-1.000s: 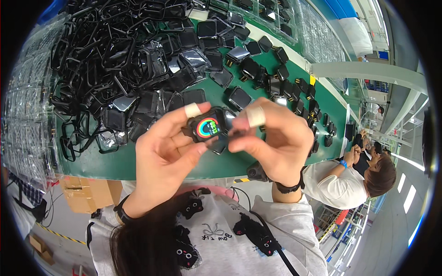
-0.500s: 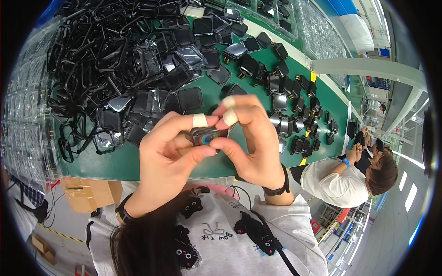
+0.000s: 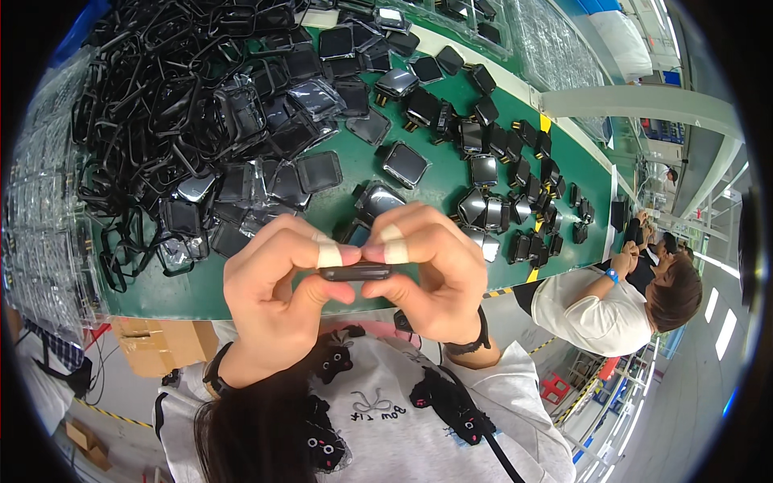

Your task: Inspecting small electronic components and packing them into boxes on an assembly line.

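Note:
A small black smartwatch body (image 3: pixel 356 272), seen edge-on, is pinched between both hands just above the near edge of the green table. My left hand (image 3: pixel 278 278) grips its left end between thumb and forefinger. The right end is held the same way by my right hand (image 3: pixel 439 270). Pale tape wraps a fingertip on each hand. Right behind the fingers lie a film-covered dark watch screen (image 3: pixel 380 199) and, farther back, another squarish screen (image 3: pixel 404 164). The watch's face is turned out of sight.
Black frames (image 3: pixel 165 97) heap up at the left, with loose dark screens (image 3: pixel 320 171) beside them. Watch modules (image 3: pixel 484 171), several with gold tabs, stand at the right. Clear plastic trays (image 3: pixel 48 193) stack along the left edge. A co-worker (image 3: pixel 584 314) sits to the right.
The watch body has tipped from showing a coloured display to edge-on, and both hands have shifted slightly. Screens behind my fingers have come into view.

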`<state>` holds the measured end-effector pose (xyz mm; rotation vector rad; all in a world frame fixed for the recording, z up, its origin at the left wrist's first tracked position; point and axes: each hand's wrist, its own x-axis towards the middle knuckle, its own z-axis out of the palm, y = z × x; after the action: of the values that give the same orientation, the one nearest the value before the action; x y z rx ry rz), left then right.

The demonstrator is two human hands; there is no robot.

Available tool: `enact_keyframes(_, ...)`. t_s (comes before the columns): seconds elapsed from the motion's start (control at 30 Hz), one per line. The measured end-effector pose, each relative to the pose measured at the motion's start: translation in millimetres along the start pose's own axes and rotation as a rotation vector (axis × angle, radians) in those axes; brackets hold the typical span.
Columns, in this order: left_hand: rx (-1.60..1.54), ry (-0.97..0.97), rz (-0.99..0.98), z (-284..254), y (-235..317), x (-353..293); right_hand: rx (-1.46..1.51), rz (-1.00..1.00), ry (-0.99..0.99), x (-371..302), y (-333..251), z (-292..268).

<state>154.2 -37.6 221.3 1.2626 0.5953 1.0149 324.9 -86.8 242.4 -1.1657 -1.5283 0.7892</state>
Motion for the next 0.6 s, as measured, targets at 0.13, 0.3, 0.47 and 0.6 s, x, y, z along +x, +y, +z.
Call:
enact_keyframes(0.13, 0.044, -0.013, 0.025, -0.4, -5.1, -5.4, -0.005, 0.137, 0.032, -17.0, 0.6, 9.0)
enact_keyframes(0.3, -0.169, 0.104, -0.288, 9.6, 1.4, -10.7, -0.018, 0.420, -0.045, -15.0, -13.8, 3.4)
enact_keyframes(0.47, 0.412, -0.065, -0.246, -4.5, 2.8, -8.8, -0.894, 0.296, 0.133, -13.7, -12.7, -57.9)
enact_keyframes(0.6, 0.763, -0.015, 0.061, 1.5, -12.9, -4.6, -1.058, 0.390, 0.005, -9.2, -1.0, -67.4)
